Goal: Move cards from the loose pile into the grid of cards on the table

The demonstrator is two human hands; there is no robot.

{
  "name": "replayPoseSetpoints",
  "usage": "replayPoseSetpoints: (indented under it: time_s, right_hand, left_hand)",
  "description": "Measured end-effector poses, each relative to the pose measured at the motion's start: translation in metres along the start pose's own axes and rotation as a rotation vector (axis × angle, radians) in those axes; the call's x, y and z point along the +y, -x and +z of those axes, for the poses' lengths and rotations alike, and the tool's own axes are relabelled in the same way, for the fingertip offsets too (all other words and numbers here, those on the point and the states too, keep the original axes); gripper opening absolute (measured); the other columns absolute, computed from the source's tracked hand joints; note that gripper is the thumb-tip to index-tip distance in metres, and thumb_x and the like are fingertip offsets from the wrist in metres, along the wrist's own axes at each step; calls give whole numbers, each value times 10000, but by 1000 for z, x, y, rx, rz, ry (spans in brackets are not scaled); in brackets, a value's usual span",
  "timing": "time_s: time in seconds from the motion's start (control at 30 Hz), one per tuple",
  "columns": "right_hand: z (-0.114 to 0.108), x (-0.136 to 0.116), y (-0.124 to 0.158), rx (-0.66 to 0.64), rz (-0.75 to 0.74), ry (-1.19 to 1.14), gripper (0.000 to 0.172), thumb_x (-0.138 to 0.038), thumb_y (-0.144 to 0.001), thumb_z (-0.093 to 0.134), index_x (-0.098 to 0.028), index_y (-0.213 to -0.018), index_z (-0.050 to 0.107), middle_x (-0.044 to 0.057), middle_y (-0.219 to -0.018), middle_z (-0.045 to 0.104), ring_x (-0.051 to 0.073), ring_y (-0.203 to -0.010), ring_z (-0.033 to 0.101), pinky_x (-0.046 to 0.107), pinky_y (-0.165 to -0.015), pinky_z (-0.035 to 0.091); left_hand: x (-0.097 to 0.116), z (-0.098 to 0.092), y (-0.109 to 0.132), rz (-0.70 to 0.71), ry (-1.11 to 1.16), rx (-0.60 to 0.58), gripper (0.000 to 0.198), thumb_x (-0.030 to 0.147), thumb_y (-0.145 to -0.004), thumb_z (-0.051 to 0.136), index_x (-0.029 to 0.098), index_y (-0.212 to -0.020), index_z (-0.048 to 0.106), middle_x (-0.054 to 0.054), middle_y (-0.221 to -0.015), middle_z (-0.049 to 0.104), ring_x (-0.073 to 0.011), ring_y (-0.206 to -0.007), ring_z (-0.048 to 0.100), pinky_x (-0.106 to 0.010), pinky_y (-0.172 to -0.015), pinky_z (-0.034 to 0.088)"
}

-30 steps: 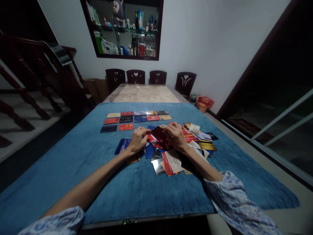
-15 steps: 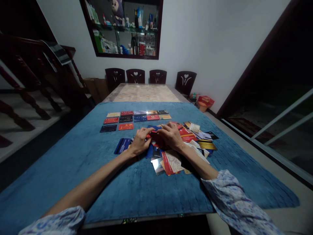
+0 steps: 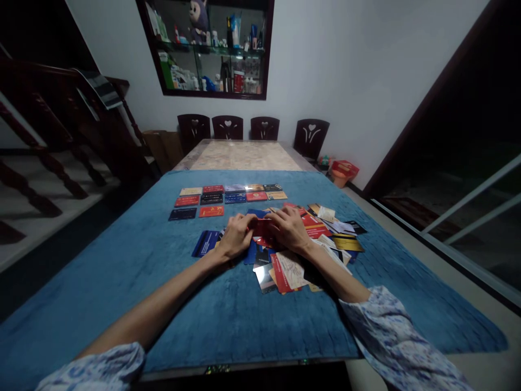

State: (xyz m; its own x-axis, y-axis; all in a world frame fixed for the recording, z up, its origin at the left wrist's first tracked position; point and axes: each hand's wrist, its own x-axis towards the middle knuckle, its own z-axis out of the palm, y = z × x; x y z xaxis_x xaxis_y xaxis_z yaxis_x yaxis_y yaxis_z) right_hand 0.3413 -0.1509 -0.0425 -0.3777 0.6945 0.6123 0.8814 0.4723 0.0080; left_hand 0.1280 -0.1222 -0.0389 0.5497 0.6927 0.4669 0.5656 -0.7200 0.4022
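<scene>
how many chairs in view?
4. Dark wooden chairs with cut-out backs, in a row along the wall past the marble table: leftmost chair, second chair, third chair, rightmost chair. More could be hidden off-frame.

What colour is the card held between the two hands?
The card is red, clearest in the head view.
</scene>
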Motion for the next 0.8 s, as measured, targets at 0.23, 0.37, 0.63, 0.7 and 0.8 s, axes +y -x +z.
replayPoseSetpoints:
  time_s: [0.23,0.37,0.63,0.7,0.8]
  right_hand:
    - [-5,4,6,-75,-5,-3,338,-308,-903,596,-225,-1226,652,116,-1059,683,283,-988,484,408,-843,342]
    - [-6,6,8,-130,10,-22,450,-298,-858,622,-242,-1304,611,121,-1125,666,294,-1011,488,403,-826,353]
    - [-3,8,10,-206,35,-53,543,-293,-851,619,-212,-1385,565,143,-1167,633,301,-1065,500,418,-844,387]
    - [-2,8,10,-209,36,-63,554,-299,-850,629,-217,-1393,561,145,-1172,627,303,-1071,499,421,-843,395]
    - [-1,10,10,-201,33,-75,572,-306,-849,640,-223,-1409,552,147,-1166,619,306,-1076,495,421,-833,406]
  left_hand:
    - [-3,-1,2,-16,-17,-9,352,99,-831,527,190,-1165,589,-83,-1088,683,-263,-1030,569,-434,-926,408]
    - [-4,0,3,-30,-18,-16,398,98,-804,544,201,-1186,583,-80,-1096,676,-267,-1035,563,-432,-917,417]
    - [-10,3,3,-49,-36,-47,460,118,-803,576,183,-1259,568,-94,-1123,684,-277,-1029,573,-449,-922,423]
    - [-11,4,3,-42,-45,-46,469,125,-807,583,185,-1272,569,-97,-1128,687,-275,-1026,575,-450,-921,429]
    - [-12,3,3,-38,-54,-44,476,129,-807,593,181,-1279,575,-104,-1131,691,-277,-1035,576,-444,-916,436]
